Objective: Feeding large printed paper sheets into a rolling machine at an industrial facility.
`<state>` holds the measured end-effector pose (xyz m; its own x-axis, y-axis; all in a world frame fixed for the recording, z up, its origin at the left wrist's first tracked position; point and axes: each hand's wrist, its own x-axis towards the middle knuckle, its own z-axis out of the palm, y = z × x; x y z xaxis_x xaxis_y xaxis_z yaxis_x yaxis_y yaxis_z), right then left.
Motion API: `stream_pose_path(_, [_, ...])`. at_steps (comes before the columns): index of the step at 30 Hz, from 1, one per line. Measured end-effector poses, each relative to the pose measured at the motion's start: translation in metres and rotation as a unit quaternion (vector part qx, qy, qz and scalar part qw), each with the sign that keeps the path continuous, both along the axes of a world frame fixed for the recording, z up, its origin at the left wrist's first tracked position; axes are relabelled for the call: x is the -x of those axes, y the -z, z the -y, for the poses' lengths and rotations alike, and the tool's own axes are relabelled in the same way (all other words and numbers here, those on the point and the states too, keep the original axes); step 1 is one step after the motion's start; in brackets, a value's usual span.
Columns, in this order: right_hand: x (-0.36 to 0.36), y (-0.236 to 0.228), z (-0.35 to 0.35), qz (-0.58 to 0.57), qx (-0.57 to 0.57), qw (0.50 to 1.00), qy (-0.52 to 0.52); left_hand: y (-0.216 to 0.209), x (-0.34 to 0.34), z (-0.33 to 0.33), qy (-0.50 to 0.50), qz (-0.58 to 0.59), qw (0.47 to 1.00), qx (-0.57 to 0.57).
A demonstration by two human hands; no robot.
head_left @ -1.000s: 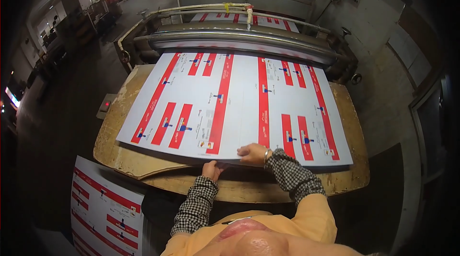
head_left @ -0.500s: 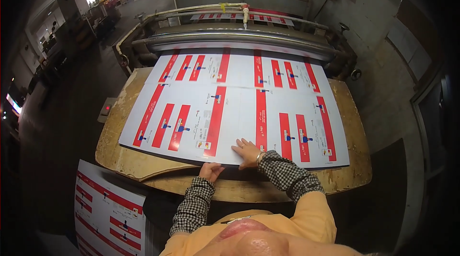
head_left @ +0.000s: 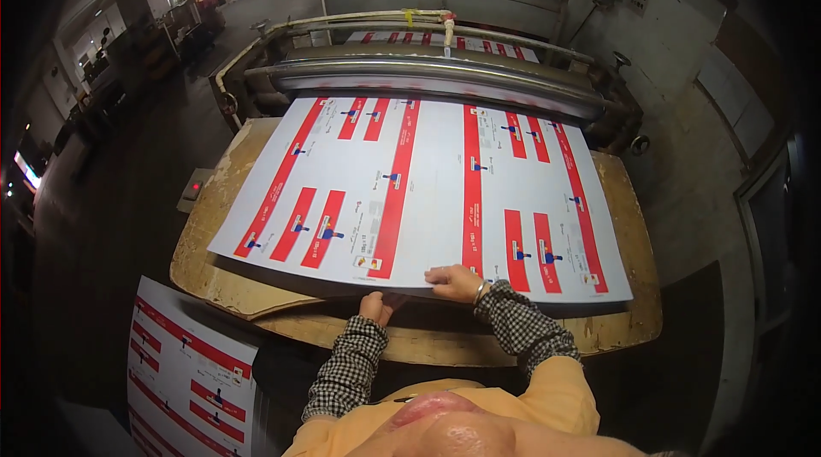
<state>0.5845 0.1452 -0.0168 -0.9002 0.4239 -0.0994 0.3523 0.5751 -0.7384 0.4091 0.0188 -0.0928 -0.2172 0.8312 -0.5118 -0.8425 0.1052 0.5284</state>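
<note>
While the right hand point(head_left: 455, 283) pinches the near edge of the printed sheet point(head_left: 438, 200) at six o'clock, fingers together | left hand point(head_left: 376, 308): below that edge, fingertips hidden, grip cannot be told | sheet: on wooden table point(head_left: 192, 243), reaching roller point(head_left: 436, 70) at twelve | seemingly done: second sheet point(head_left: 386, 36), beyond roller; remaining: this one, eight-o'clock stack point(head_left: 180, 371)

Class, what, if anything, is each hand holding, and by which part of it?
Right hand: apparently the printed sheet, by its near edge, slightly right of middle. Left hand: at that edge, partly hidden; whether it grips cannot be told.
</note>
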Motion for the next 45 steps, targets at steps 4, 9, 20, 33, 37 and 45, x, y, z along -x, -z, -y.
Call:
stream_pose_path(4, [0.002,0.003,0.0,0.058,0.01,0.998,-0.019,-0.009,-0.001,0.004,-0.013,-0.023,1.0,0.013])
stream_pose_path(9, [0.029,0.021,-0.047,0.147,0.05,0.986,0.064,0.008,0.006,0.001,0.033,-0.017,0.999,-0.015])
stream_pose_path(20, [0.026,0.025,0.003,0.174,-0.227,0.957,-0.038,0.0,0.004,0.005,0.038,-0.045,0.997,-0.058])
stream_pose_path(33, [0.028,0.012,0.012,0.251,-0.213,0.944,-0.012,-0.013,0.003,0.006,0.04,-0.013,0.999,-0.033])
stream_pose_path(37, [0.022,0.008,0.002,0.236,-0.15,0.96,-0.035,-0.007,0.004,0.008,0.049,-0.017,0.998,-0.029])
stream_pose_path(45, [0.021,-0.052,-0.015,0.032,-0.083,0.996,0.033,0.0,0.005,0.003,0.003,0.043,0.999,-0.03])
